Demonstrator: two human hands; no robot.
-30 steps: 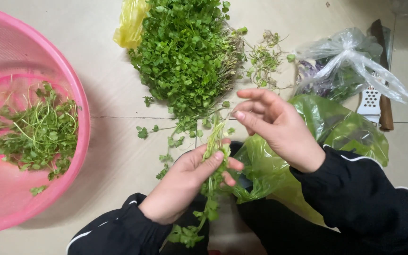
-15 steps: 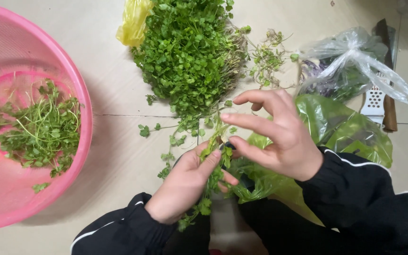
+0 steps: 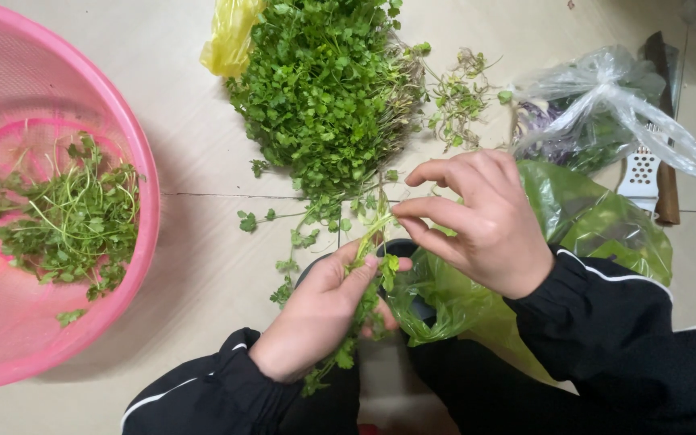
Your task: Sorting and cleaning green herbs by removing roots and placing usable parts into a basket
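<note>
Sorting leafy, thin-stemmed herbs on a smooth tiled floor (image 3: 203, 266), my left hand (image 3: 320, 314) clenches a soft green sprig (image 3: 364, 282) over a glossy green bag (image 3: 453, 298). My right hand (image 3: 485, 221), lower than a moment ago, pinches the sprig's top with curled fingers (image 3: 420, 209).

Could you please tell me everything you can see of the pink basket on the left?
The pink basket is a large round bowl of what looks like plastic mesh, with a smooth, thicker rim. It sits upright on the pale tiled floor at the left, partly cut off by the frame's edge. A loose heap of leafy green sprigs lies inside it. Neither hand touches it.
</note>
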